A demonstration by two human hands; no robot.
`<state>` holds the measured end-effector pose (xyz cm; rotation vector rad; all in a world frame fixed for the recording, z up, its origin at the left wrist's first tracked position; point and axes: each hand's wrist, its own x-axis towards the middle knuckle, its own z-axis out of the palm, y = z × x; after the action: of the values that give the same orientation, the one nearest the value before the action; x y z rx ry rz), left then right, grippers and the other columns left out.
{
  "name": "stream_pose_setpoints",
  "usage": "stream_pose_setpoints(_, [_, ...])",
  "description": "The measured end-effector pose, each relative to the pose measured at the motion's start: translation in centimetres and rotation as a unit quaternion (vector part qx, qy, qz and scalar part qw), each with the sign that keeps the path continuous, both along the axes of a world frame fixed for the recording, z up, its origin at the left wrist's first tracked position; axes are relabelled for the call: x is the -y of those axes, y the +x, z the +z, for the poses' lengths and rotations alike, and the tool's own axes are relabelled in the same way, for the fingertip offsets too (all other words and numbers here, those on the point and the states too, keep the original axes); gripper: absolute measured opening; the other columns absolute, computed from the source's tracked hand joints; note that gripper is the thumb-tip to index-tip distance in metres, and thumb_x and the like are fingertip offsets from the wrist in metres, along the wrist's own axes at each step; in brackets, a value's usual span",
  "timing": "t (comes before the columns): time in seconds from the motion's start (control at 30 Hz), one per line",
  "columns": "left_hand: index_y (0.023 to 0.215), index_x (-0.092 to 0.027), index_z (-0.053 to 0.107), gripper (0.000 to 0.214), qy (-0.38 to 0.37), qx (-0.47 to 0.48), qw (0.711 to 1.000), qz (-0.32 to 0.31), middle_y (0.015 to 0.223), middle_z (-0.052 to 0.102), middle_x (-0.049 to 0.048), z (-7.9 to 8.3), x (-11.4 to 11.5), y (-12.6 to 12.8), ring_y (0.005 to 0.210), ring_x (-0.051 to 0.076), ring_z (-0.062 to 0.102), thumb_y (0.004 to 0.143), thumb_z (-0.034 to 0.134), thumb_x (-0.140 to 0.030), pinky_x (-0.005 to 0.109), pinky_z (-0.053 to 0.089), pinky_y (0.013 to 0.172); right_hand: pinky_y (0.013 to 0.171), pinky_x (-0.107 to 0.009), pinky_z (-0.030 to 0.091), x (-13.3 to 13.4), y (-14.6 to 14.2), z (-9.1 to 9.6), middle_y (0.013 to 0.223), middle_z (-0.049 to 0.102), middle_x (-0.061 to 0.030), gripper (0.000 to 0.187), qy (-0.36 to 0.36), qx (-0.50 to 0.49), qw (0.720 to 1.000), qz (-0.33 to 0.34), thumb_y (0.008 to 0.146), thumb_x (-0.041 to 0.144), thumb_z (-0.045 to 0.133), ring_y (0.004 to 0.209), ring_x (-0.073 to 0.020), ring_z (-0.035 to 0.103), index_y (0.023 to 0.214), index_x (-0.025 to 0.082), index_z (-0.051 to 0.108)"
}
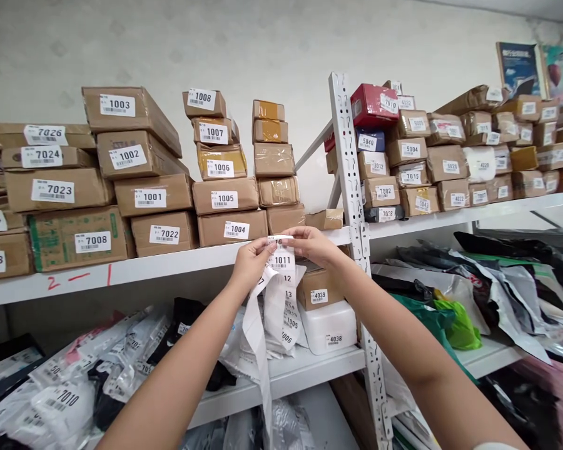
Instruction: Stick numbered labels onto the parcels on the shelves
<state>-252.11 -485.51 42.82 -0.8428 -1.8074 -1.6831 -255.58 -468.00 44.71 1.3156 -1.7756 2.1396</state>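
Observation:
A long strip of printed number labels hangs from both my hands in front of the upper shelf's edge. My left hand pinches the strip's top from the left, thumb on the paper. At the same top label, my right hand grips from the right with its fingertips. The label reading 1011 shows just below my fingers, and a bare backing tail trails down past the lower shelf. Behind my hands stand a box labelled 1004 and, to its right, a brown box with no label in sight.
Labelled cartons fill the upper shelf. A perforated white post rises to the right of my hands. Bagged parcels crowd the lower shelf, beside a white package labelled 4038. More stacked boxes stand beyond the post.

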Motion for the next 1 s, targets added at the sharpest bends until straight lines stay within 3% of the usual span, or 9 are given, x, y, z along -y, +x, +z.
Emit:
stream_pose_setpoints(0.07, [0.108, -0.018, 0.067, 0.043, 0.002, 0.012, 1.000, -0.022, 0.089, 0.073, 0.0051, 0.0, -0.1, 0.0, 0.079, 0.018, 0.066, 0.072, 0.074, -0.041, 0.030, 0.050, 0.075, 0.066, -0.025, 0.051, -0.2, -0.1, 0.0, 0.079, 0.069, -0.0022, 0.034, -0.012, -0.023, 0.999, -0.026, 0.059, 0.030, 0.084, 0.069, -0.0118, 0.063, 0.086, 0.015, 0.069])
stream_pose_setpoints(0.13, [0.105, -0.017, 0.068, 0.041, -0.001, 0.006, 1.000, 0.001, 0.086, 0.072, 0.0050, 0.0, -0.3, 0.1, 0.076, 0.018, 0.064, 0.073, 0.072, -0.042, 0.028, 0.049, 0.071, 0.066, -0.026, 0.051, -0.1, 0.1, -0.1, 0.076, 0.068, -0.0022, 0.034, -0.019, -0.051, 0.997, -0.060, 0.058, 0.030, 0.084, 0.068, -0.0120, 0.063, 0.084, 0.014, 0.068])
stream_pose_setpoints(0.23, [0.078, -0.016, 0.065, 0.033, -0.014, -0.038, 0.992, 0.122, 0.064, 0.061, -0.0009, 0.1, -0.6, -0.1, 0.060, 0.013, 0.053, 0.077, 0.066, -0.049, 0.022, 0.041, 0.056, 0.063, -0.026, 0.050, 0.6, 0.3, -0.4, 0.074, 0.067, -0.0018, 0.035, -0.042, -0.091, 0.989, -0.107, 0.059, 0.035, 0.083, 0.065, -0.0126, 0.061, 0.082, 0.015, 0.067])
stream_pose_setpoints(0.33, [0.062, -0.018, 0.054, 0.041, -0.021, -0.079, 0.969, 0.233, 0.054, 0.048, -0.0043, 0.4, -0.9, -0.5, 0.054, 0.011, 0.043, 0.081, 0.059, -0.054, 0.021, 0.031, 0.049, 0.064, -0.028, 0.050, 1.4, 0.1, -0.3, 0.075, 0.068, -0.0026, 0.027, -0.068, -0.161, 0.968, -0.177, 0.066, 0.037, 0.077, 0.067, -0.0141, 0.061, 0.080, 0.016, 0.068])
stream_pose_setpoints(0.47, [0.074, -0.018, 0.062, 0.038, -0.012, -0.024, 0.984, 0.178, 0.067, 0.063, -0.0002, 0.4, -1.5, -0.8, 0.060, 0.014, 0.053, 0.072, 0.068, -0.056, 0.022, 0.039, 0.053, 0.073, -0.029, 0.050, 1.8, -1.1, 0.7, 0.083, 0.069, -0.0045, 0.014, -0.100, -0.246, 0.912, -0.313, 0.078, 0.032, 0.065, 0.074, -0.0158, 0.062, 0.082, 0.018, 0.068])
stream_pose_setpoints(0.57, [0.085, -0.018, 0.067, 0.038, -0.049, -0.001, 0.990, 0.133, 0.076, 0.069, 0.0018, -0.2, -1.8, -0.4, 0.064, 0.016, 0.059, 0.067, 0.074, -0.050, 0.025, 0.044, 0.059, 0.076, -0.030, 0.049, 1.8, -2.2, 1.7, 0.085, 0.068, -0.0042, 0.011, -0.073, -0.281, 0.872, -0.394, 0.083, 0.027, 0.058, 0.075, -0.0163, 0.061, 0.085, 0.019, 0.066])
stream_pose_setpoints(0.73, [0.066, -0.017, 0.065, 0.037, -0.120, -0.048, 0.981, 0.146, 0.063, 0.062, -0.0002, -1.3, -0.8, 0.8, 0.060, 0.015, 0.054, 0.078, 0.062, -0.052, 0.024, 0.039, 0.057, 0.085, -0.034, 0.046, 1.8, -3.3, 2.3, 0.096, 0.063, -0.0077, 0.010, 0.016, -0.328, 0.799, -0.505, 0.085, 0.018, 0.056, 0.089, -0.0210, 0.059, 0.091, 0.018, 0.064])
stream_pose_setpoints(0.9, [0.062, -0.019, 0.061, 0.036, -0.147, -0.085, 0.971, 0.166, 0.064, 0.058, -0.0004, -2.0, 0.5, 1.5, 0.065, 0.016, 0.051, 0.081, 0.060, -0.049, 0.024, 0.039, 0.060, 0.086, -0.038, 0.046, 2.3, -2.9, 2.1, 0.123, 0.054, -0.0152, 0.041, 0.062, -0.310, 0.734, -0.601, 0.084, 0.024, 0.062, 0.102, -0.0264, 0.056, 0.124, 0.018, 0.053])
stream_pose_setpoints(1.0, [0.054, -0.020, 0.054, 0.038, -0.160, -0.096, 0.958, 0.217, 0.054, 0.048, -0.0030, -2.6, 1.0, 1.4, 0.056, 0.015, 0.044, 0.078, 0.061, -0.049, 0.024, 0.034, 0.054, 0.095, -0.034, 0.044, 2.0, -2.5, 2.1, 0.119, 0.060, -0.0077, 0.022, 0.118, -0.328, 0.738, -0.578, 0.088, 0.022, 0.056, 0.110, -0.0223, 0.053, 0.109, 0.021, 0.061])
